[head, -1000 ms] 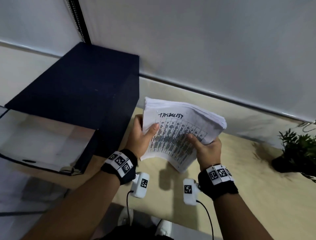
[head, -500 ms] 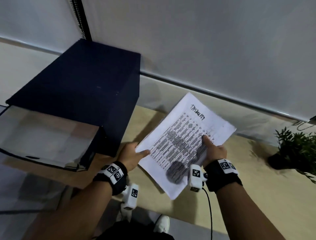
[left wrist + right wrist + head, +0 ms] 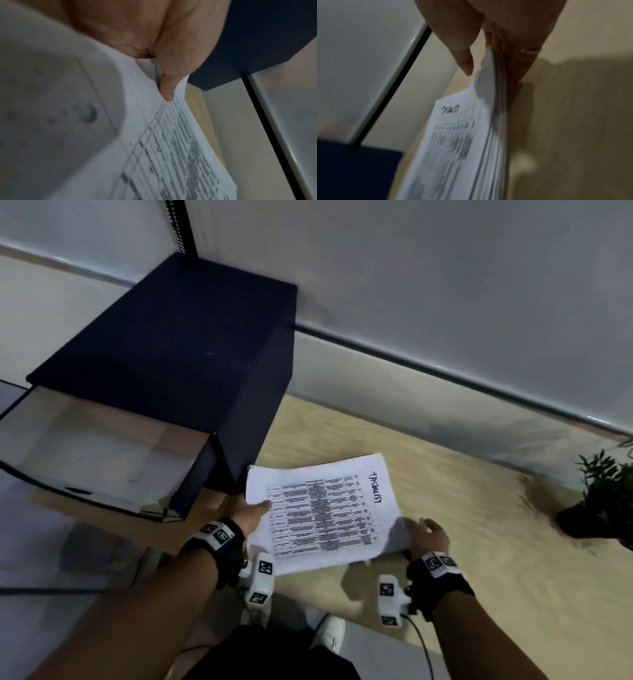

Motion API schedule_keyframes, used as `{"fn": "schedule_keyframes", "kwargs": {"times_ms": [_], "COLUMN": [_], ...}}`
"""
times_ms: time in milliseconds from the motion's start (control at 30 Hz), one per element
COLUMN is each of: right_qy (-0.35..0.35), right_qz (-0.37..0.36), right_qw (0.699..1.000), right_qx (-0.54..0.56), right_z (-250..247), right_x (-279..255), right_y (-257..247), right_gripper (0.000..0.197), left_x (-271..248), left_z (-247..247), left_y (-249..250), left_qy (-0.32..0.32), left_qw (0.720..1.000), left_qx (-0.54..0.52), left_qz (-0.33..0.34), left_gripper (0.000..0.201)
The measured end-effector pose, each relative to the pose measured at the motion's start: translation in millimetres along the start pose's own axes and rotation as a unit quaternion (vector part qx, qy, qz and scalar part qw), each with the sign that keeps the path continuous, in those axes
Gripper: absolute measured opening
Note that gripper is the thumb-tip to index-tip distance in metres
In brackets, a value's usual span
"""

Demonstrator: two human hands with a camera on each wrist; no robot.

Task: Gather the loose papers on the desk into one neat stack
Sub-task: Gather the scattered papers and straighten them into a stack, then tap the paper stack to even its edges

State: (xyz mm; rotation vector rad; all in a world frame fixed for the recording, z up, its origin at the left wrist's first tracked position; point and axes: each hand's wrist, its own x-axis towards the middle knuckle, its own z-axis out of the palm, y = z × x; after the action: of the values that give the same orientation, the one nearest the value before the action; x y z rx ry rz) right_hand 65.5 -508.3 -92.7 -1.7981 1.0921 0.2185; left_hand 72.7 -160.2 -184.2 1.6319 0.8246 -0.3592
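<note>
Holding the paper stack [image 3: 322, 508] level just above the counter [image 3: 479, 542], the left hand [image 3: 245, 513] pinches one edge and the right hand [image 3: 428, 537] clamps the other, probably to set it down square.

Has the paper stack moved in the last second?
Yes. The paper stack, held upright before, now lies nearly flat and lower, its left corner close to the dark box.
</note>
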Motion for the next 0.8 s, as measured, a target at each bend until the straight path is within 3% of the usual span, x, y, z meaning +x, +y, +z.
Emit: {"fn": "schedule_keyframes", "kwargs": {"times_ms": [67, 167, 200, 300, 367, 467, 633, 733, 800], "right_qy": [-0.007, -0.039, -0.040, -0.042, -0.038, -0.044, -0.045, -0.005, -0.025], "right_qz": [-0.042, -0.086, -0.090, -0.098, -0.110, -0.118, -0.110, -0.126, -0.149], "right_qw": [0.993, 0.969, 0.964, 0.958, 0.954, 0.951, 0.960, 0.943, 0.931], "right_qx": [-0.113, -0.230, -0.246, -0.267, -0.278, -0.283, -0.254, -0.308, -0.332], "right_z": [2, 11, 13, 16, 17, 17, -12, -43, -62], "right_x": [4, -2, -1, 5, 6, -3, 16, -22, -46], "right_y": [-4, -12, -13, -11, -10, -12, 26, 43, 57], "right_gripper": [0.046, 0.037, 0.036, 0.036, 0.036, 0.036, 0.057, 0.036, 0.030], "left_x": [-14, -41, -46, -37, -47, -61, -76, -98, -118], "left_z": [0, 7, 7, 2, 1, -2, -3, 3, 6], "left_y": [9, 36, 40, 28, 33, 44, 53, 67, 82], "left_qy": [-0.021, -0.020, -0.035, -0.070, -0.057, -0.024, -0.046, -0.048, -0.035], "left_qw": [1.000, 0.999, 0.998, 0.994, 0.997, 0.995, 0.986, 0.974, 0.962], "left_qx": [0.003, 0.010, -0.020, -0.081, -0.019, 0.054, -0.038, -0.095, -0.118], "left_qz": [0.011, 0.047, 0.044, 0.020, 0.042, 0.083, 0.154, 0.199, 0.242], "left_gripper": [0.072, 0.043, 0.042, 0.054, 0.057, 0.043, 0.045, 0.030, 0.020]}}
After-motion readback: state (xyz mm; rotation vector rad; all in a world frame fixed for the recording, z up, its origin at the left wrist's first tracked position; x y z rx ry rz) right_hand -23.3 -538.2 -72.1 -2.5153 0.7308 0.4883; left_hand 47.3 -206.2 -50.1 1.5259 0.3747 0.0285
